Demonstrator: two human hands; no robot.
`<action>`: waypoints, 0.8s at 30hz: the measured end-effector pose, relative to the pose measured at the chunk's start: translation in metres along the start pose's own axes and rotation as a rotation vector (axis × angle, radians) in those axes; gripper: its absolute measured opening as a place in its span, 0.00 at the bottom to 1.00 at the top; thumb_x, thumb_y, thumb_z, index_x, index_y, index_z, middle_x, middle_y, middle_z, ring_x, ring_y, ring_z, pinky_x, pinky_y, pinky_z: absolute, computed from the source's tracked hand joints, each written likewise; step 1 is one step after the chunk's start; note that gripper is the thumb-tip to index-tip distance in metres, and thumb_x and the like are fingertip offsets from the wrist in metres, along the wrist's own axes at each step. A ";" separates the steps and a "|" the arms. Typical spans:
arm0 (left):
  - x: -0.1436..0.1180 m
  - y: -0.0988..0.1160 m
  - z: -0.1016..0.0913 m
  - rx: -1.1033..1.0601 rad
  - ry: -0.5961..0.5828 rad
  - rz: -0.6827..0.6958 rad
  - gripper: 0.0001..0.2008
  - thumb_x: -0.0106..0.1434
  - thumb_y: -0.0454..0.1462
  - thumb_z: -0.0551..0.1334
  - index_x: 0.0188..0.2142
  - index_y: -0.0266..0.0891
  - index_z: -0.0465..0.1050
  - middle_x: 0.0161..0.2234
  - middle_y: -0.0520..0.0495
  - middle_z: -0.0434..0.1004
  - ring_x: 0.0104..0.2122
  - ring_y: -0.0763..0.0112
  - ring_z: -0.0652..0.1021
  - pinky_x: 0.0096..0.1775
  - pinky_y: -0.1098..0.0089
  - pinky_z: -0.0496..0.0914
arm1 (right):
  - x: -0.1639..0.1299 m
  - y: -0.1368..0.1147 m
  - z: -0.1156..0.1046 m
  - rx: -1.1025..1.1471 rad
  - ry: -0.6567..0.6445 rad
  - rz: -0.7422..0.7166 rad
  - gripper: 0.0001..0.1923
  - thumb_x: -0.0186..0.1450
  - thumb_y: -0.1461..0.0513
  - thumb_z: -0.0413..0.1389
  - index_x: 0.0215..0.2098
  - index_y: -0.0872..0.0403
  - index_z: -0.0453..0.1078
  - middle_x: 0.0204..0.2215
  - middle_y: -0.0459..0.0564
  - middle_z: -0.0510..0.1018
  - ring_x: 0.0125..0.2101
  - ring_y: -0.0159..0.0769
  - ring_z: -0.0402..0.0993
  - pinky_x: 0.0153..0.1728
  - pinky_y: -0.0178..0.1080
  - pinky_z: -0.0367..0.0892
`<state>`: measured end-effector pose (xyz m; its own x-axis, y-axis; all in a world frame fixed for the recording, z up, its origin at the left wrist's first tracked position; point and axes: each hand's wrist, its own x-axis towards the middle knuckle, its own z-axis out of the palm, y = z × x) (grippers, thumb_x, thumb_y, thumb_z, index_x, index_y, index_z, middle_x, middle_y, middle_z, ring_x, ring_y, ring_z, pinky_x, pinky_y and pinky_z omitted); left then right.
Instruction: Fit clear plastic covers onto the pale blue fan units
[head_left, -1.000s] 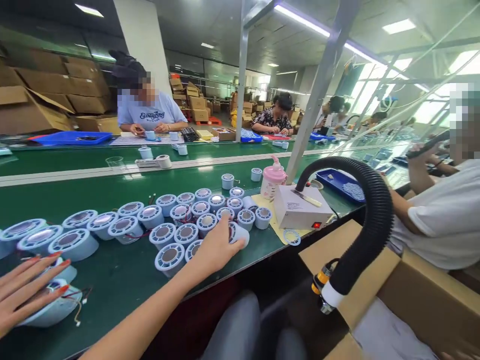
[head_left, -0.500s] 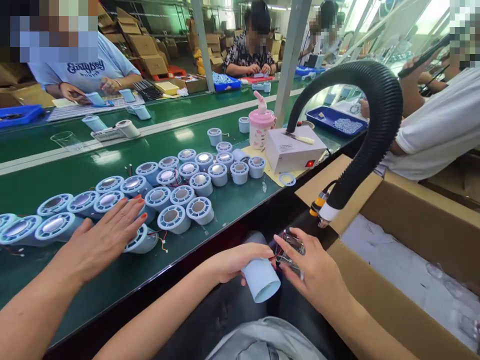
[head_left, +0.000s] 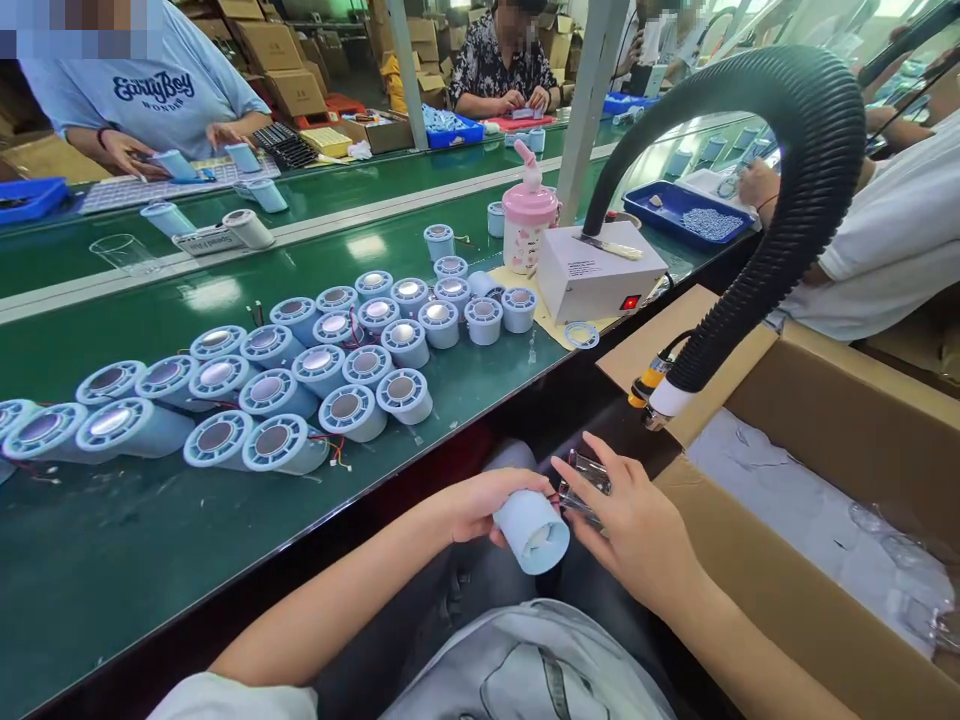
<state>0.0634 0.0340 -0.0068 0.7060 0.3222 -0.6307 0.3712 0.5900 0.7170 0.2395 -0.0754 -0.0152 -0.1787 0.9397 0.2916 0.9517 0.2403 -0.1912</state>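
Hands (head_left: 480, 508) (head_left: 637, 525) low over lap (head_left: 431, 625)

Long green workbench (head_left: 150, 540), metal posts (head_left: 596, 90)

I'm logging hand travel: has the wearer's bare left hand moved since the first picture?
Yes, off the glossy green table: the left hand was above it, now past its front edge, on the near side.

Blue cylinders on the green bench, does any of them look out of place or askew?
Yes: one blue cylinder near the pink-lidded cup seems tipped on its side, odd because its neighbours stand with their round faces up.
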 end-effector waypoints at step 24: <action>-0.023 -0.019 0.006 0.332 0.051 0.547 0.34 0.51 0.39 0.72 0.56 0.43 0.65 0.49 0.43 0.73 0.45 0.63 0.75 0.46 0.64 0.72 | 0.012 0.010 -0.016 1.434 -0.139 0.598 0.14 0.59 0.55 0.64 0.20 0.53 0.75 0.43 0.53 0.78 0.44 0.44 0.74 0.36 0.38 0.74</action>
<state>0.0435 0.0112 -0.0041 0.8197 0.5514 -0.1552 0.1384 0.0724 0.9877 0.2511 -0.0657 0.0013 0.0268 0.9749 -0.2209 -0.1199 -0.2163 -0.9689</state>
